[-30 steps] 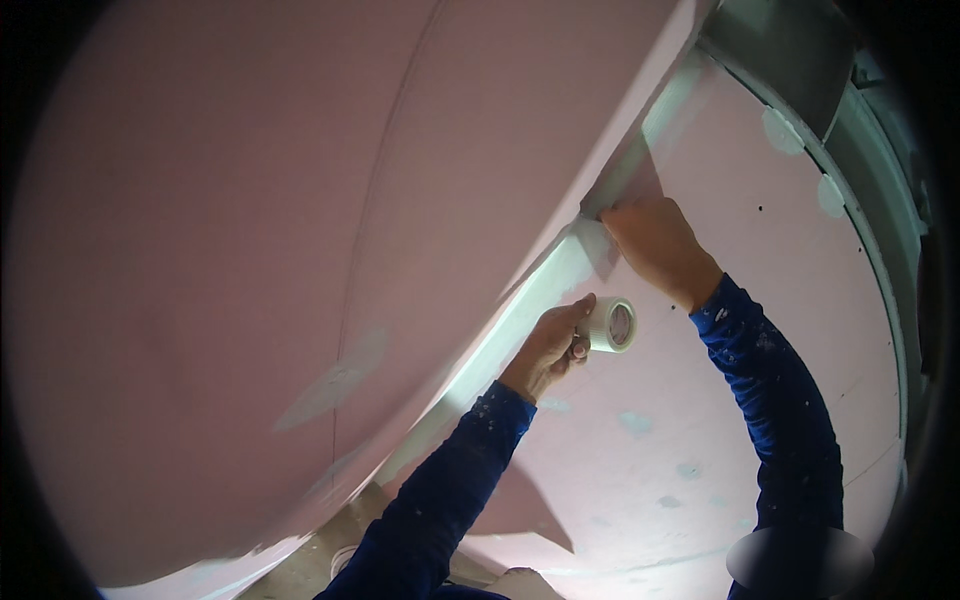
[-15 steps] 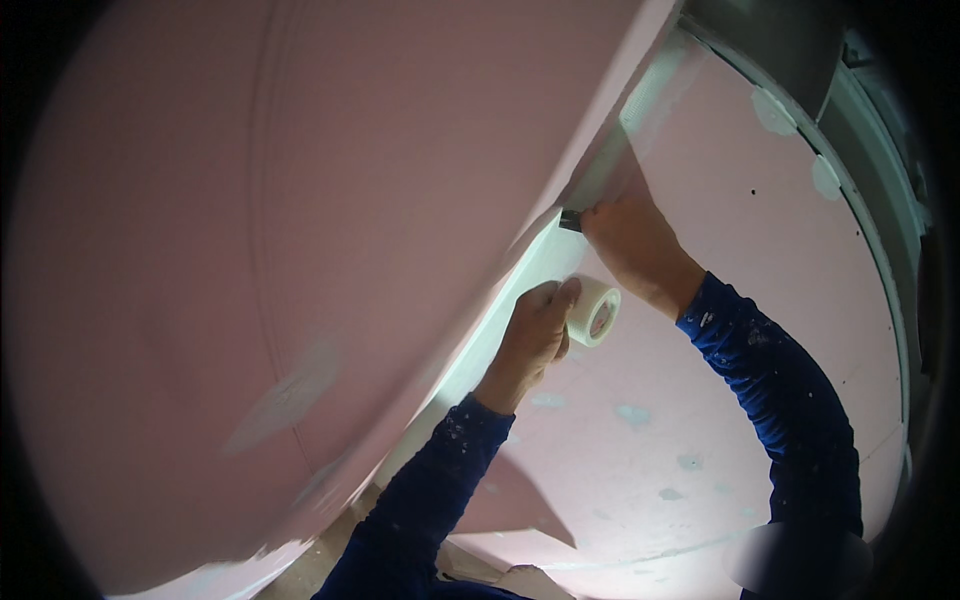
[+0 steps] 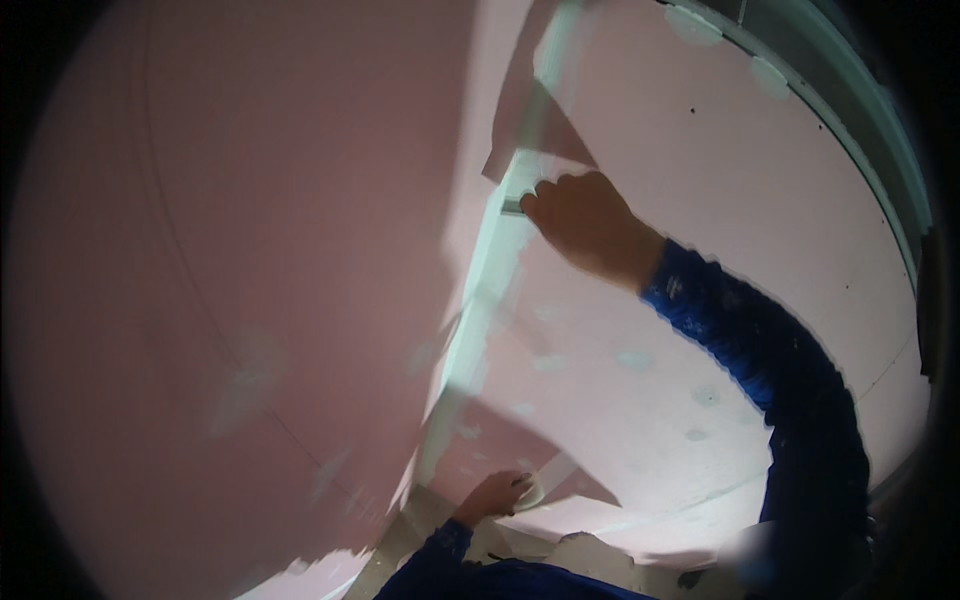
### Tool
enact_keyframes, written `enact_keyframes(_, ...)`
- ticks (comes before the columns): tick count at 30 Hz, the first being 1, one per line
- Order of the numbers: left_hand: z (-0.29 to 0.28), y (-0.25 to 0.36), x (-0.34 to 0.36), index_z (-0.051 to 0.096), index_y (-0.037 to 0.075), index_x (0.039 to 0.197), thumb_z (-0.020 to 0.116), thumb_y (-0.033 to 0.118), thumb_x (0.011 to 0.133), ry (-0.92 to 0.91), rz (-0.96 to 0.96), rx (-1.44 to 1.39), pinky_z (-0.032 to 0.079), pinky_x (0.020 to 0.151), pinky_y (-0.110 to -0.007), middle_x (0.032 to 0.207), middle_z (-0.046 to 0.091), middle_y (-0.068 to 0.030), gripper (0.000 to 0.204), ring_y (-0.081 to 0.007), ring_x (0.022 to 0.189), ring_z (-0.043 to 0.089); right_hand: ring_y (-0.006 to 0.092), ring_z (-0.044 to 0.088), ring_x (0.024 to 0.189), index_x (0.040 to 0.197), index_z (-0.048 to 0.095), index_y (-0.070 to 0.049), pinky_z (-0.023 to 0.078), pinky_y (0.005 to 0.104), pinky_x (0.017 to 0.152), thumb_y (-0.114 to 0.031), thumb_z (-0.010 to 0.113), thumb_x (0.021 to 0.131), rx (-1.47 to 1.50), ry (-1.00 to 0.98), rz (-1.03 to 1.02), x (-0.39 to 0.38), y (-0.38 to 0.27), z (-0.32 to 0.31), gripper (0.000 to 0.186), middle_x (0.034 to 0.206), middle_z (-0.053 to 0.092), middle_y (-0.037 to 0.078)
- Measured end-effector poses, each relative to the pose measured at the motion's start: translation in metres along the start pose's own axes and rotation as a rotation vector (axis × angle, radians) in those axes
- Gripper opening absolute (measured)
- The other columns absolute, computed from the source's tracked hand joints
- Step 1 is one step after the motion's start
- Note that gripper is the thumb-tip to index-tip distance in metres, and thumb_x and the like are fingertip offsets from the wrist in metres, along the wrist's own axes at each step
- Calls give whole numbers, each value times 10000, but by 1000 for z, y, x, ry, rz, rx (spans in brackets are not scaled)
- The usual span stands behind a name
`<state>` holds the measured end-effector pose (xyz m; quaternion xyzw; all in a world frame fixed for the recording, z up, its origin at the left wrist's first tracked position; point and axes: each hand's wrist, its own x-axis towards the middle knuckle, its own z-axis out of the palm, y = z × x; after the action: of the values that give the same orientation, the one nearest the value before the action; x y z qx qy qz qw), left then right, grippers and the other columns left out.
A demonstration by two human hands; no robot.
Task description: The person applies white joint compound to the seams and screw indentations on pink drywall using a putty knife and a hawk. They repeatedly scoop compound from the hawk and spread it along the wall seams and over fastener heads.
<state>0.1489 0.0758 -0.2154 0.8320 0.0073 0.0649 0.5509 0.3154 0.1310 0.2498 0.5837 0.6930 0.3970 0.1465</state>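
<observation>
My right hand is closed in a fist on a putty knife, with its flat metal blade showing past the fingers. The blade lies against the pale taped corner strip where two pink boards meet. Low in the view, my left hand grips a roll of whitish joint tape, partly hidden by the fingers. It is near the lower end of the corner, well apart from the right hand.
A pink board fills the left side; another pink board, dotted with pale filler patches, spreads to the right. A curved edge with a dark gap borders it at the upper right. Shadows cross the corner.
My left hand has gone down with the tape roll, away from the knife. My right hand keeps the knife at the corner. The view has shifted, and more of the corner strip shows.
</observation>
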Motion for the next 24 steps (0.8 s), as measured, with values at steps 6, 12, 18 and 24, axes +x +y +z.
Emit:
enact_keyframes(6,-43,8,-46,660,16,1280,695,300,964,286,-200,135,518,923,-491,1162,691,-256,427,-407,1093,662,300,674,872,1027,655,-6,532,391,811,-119,651,948,1123,-73,552,-152,-71,12,138,929,700,160)
enact_keyframes(12,-92,12,-14,667,-37,1139,693,226,1001,225,-403,8,565,677,-343,948,742,-135,297,-198,765,713,157,627,1019,1260,633,-14,500,339,920,-114,621,975,2242,517,1532,-339,-217,70,302,1110,687,33)
enact_keyframes(18,-9,-21,63,665,-32,1207,671,231,1015,-273,-375,-59,524,892,-376,1099,732,-138,325,-198,1031,677,207,647,1111,1293,649,-14,507,356,966,-285,547,1067,1904,-273,2115,-461,-418,113,368,1181,696,98)
enact_keyframes(24,162,-38,18,684,-10,1210,696,243,981,-755,-371,-84,518,912,-379,1156,707,-155,341,-241,1063,663,170,641,1061,1250,658,4,512,336,962,-273,601,1061,1876,525,2370,-457,-549,80,340,1143,703,93)
